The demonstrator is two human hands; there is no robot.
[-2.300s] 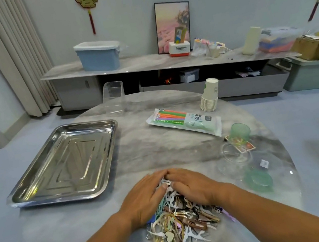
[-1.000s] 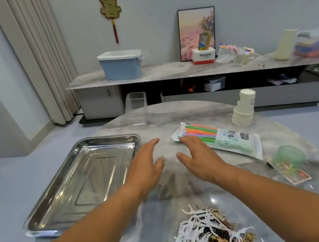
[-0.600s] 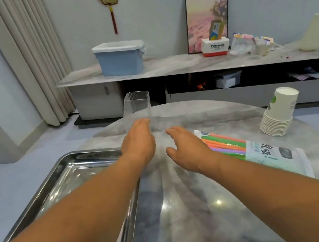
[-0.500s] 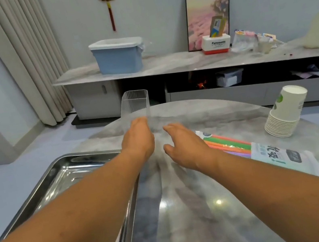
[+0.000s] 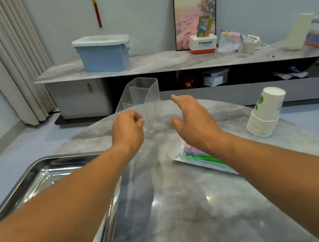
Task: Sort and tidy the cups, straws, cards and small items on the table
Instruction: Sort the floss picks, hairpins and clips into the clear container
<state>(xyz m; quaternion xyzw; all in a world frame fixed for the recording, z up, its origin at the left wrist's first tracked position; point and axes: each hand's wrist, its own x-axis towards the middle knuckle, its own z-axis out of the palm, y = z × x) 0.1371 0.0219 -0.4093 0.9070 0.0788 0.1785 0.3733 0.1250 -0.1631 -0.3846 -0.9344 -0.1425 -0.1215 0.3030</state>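
A clear ribbed plastic container (image 5: 146, 94) stands tilted at the far edge of the round marble table (image 5: 181, 213). My left hand (image 5: 128, 130) has its fingers curled round the container's lower left edge. To the right of the container hovers my right hand (image 5: 191, 118), fingers spread and holding nothing. A pack of coloured straws (image 5: 200, 156) lies partly under my right wrist. A stack of paper cups (image 5: 266, 112) leans at the right edge of the table.
A steel tray (image 5: 43, 179) lies on the left of the table, under my left forearm. Beyond the table runs a low sideboard with a blue lidded bin (image 5: 103, 53) and a framed picture (image 5: 195, 14).
Both hands left the pile of small items and reached across to the table's far side. My left hand has taken hold of the clear container, which now tilts.
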